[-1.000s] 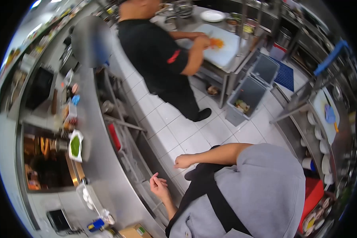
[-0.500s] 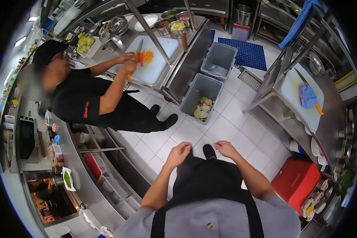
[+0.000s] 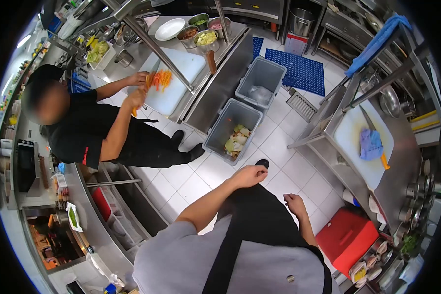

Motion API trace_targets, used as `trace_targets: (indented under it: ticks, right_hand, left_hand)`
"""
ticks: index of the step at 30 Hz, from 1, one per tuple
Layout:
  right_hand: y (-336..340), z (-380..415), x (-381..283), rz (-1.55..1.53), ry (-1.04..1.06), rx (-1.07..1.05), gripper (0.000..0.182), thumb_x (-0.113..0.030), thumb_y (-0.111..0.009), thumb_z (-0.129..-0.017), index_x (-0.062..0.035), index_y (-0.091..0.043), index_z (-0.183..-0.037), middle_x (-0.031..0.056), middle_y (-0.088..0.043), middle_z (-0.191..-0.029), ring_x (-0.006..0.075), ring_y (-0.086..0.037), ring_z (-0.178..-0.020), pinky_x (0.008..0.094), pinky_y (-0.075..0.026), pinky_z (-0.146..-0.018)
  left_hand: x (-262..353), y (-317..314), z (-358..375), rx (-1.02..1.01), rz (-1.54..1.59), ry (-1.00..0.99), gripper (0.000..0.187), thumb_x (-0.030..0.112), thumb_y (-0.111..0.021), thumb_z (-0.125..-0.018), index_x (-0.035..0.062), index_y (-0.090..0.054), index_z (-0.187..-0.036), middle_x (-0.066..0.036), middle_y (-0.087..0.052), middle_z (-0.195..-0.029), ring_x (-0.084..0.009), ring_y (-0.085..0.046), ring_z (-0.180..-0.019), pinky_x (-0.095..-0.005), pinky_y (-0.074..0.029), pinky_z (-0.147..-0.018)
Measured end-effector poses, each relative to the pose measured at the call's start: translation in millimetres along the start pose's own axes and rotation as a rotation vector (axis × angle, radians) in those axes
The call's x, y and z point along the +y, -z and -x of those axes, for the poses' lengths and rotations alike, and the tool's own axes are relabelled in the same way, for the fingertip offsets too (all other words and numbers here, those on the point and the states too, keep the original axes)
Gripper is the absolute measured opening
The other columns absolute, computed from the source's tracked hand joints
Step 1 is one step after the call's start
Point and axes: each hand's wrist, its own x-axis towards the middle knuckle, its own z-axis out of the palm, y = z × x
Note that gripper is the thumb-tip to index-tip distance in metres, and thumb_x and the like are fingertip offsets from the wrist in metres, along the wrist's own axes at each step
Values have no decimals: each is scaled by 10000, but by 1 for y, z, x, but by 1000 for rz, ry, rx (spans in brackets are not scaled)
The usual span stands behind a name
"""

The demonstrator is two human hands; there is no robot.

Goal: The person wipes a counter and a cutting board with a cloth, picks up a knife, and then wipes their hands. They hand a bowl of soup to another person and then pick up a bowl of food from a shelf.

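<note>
My left hand is in front of my black apron, its fingers loosely curled and no object visible in them. Lower and to the right, my right hand hangs beside the apron, also loosely curled around nothing I can see. Both are in the air, touching no work surface. Beyond my left hand, a grey bin on the floor holds vegetable scraps. On the counter to my right lies a white cutting board with a knife and a blue-purple cloth on it.
A co-worker at the left cuts orange and red strips on another board. A second grey bin stands behind the first. A red box is low at my right. Blue mats lie on the tiled floor.
My body has turned, and my left hand has swung forward and right across the apron. My right hand has dropped lower and to the right. The co-worker keeps working at the board.
</note>
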Motion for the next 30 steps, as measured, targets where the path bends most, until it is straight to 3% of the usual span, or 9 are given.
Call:
trace_targets:
  ticks: [2,3,8,10,12,16,22,25,30]
  right_hand:
    - [26,2,-19,4,69,105,405,-340,-565,-945,46,-686,-973,83,-663,-761,158,-605,-673,327,-485,-655]
    - [46,5,-34,43,-3,61,402,-339,-548,-941,8,-687,-1090,233,-694,-1007,356,-672,-980,391,-505,-869]
    - [125,4,-82,78,201,189,393,-320,-542,-945,17,-671,-1102,227,-682,-1052,368,-648,-1016,384,-490,-897]
    - [154,2,-91,36,306,288,382,-322,-542,-949,5,-666,-1100,225,-679,-1028,372,-647,-992,390,-492,-884]
    - [191,10,-113,-12,275,220,387,-330,-547,-950,0,-655,-1121,231,-663,-1071,370,-634,-1018,405,-485,-886]
    - [243,0,-106,87,460,290,398,-340,-554,-952,-1,-643,-1141,230,-661,-1055,363,-632,-982,413,-482,-873]
    - [321,15,-62,27,636,168,326,-277,-595,-940,-3,-660,-1104,185,-690,-930,333,-660,-827,386,-512,-755]
    - [347,3,-13,-72,638,274,258,-203,-623,-940,-23,-670,-1119,111,-704,-881,150,-641,-744,304,-512,-689]
    - [382,-7,46,-281,564,336,200,-141,-624,-942,4,-681,-1068,78,-708,-871,113,-649,-758,252,-511,-689]
  left_hand:
    - [15,7,-35,8,-49,-88,295,297,-596,-917,65,-644,-1094,-117,-671,-781,-278,-648,-722,-380,-500,-668]
    - [17,8,-54,32,-32,-152,292,306,-596,-915,75,-652,-1084,-120,-669,-780,-279,-647,-716,-387,-501,-661]
    - [48,17,-124,108,-60,-273,271,290,-599,-916,87,-660,-1084,-119,-640,-716,-258,-619,-647,-375,-484,-626]
    - [76,19,-138,50,-65,-149,260,277,-597,-925,90,-662,-1093,-99,-613,-675,-198,-587,-609,-355,-467,-607]
    - [92,7,-149,138,-60,-182,250,275,-633,-899,95,-675,-1067,-123,-618,-662,-241,-596,-582,-371,-472,-587]
    - [104,-43,-179,223,59,-144,237,243,-617,-931,59,-676,-1067,-91,-623,-655,-158,-583,-581,-322,-474,-588]
    - [159,-158,-203,297,376,-47,247,236,-588,-959,43,-673,-1087,-56,-659,-698,-114,-606,-627,-272,-478,-600]
    - [176,-216,-202,207,311,8,252,247,-579,-965,45,-675,-1080,-57,-650,-693,-108,-602,-624,-270,-479,-605]
    - [190,-261,-192,121,260,99,263,266,-582,-963,47,-671,-1077,-49,-646,-690,-112,-603,-618,-280,-489,-612]
